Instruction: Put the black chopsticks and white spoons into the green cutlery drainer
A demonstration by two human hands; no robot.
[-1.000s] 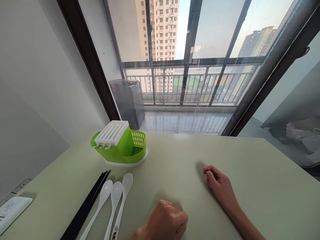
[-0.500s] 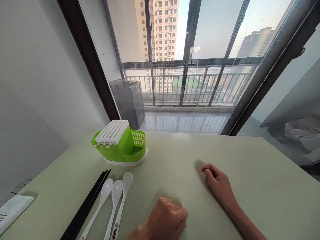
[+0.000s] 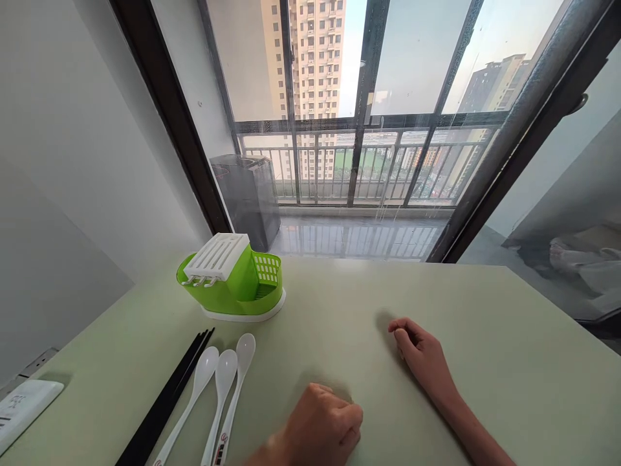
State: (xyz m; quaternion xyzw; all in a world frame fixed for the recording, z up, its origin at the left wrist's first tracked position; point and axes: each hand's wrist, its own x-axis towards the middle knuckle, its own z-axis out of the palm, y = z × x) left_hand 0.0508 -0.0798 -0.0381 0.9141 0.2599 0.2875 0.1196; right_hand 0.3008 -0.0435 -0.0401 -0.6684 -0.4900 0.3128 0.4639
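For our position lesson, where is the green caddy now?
In the head view, the green caddy stands left of centre on the table, beyond the white spoons and black chopsticks.

Right of the green cutlery caddy (image 3: pixel 218 299), a hand could pass over the tabletop (image 3: pixel 330 310); in front, black chopsticks (image 3: pixel 167 404) and white spoons (image 3: pixel 226 367) obstruct; behind, a dark frame (image 3: pixel 180 133).

Left hand (image 3: pixel 326 422), bare: one, balled into a fist, back uppermost, thumb side rightward; short stretch of bare left forearm (image 3: pixel 269 453) visible. Right hand (image 3: pixel 421 355), bare: one, farther forward, fingers loosely curled, thumb against them; bare right forearm (image 3: pixel 473 424) slanting from lower right.
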